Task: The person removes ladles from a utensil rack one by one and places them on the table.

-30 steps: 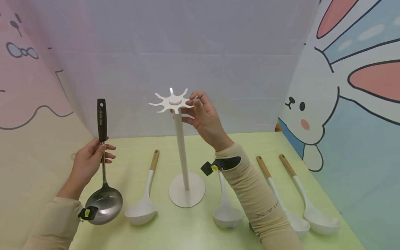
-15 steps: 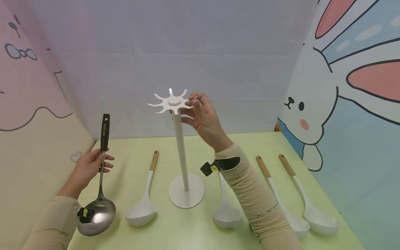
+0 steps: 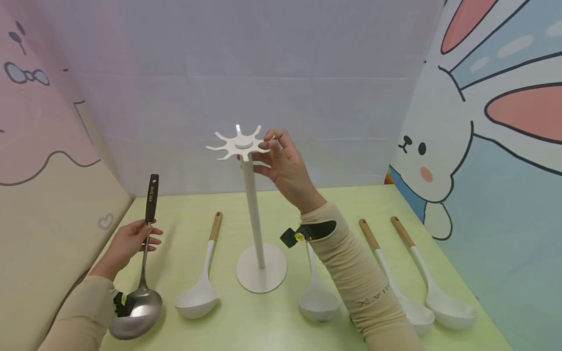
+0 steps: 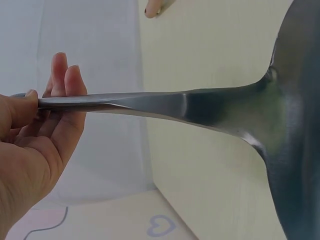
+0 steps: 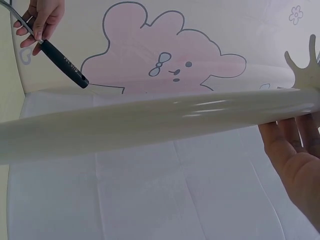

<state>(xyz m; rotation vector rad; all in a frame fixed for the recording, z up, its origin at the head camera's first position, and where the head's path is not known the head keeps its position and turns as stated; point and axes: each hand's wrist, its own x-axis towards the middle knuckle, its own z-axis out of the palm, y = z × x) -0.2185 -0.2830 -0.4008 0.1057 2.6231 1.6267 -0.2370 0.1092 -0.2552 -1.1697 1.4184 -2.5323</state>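
In the head view my left hand [image 3: 127, 246] pinches the thin metal shaft of a steel ladle [image 3: 144, 304] just below its black handle. The ladle leans with its handle up and its bowl low at the table's left side; whether the bowl touches the table I cannot tell. Its shaft and part of the bowl fill the left wrist view, thumb and fingers at the shaft's upper end. Under the hooked top of a white utensil stand [image 3: 253, 204], my right hand [image 3: 285, 168] holds the post, some fingers hidden behind it. The stand's hooks carry nothing.
White ladles with wooden handles lie on the pale yellow table: one left of the stand [image 3: 197, 302], one right of it [image 3: 319, 304], and two farther right, including the outermost ladle [image 3: 450, 309]. My right forearm [image 3: 360, 273] partly covers some. Printed cloth walls surround the table.
My left hand has come down with the steel ladle, lowering its bowl toward the table; the handle now leans slightly right. My right hand stays on the stand.
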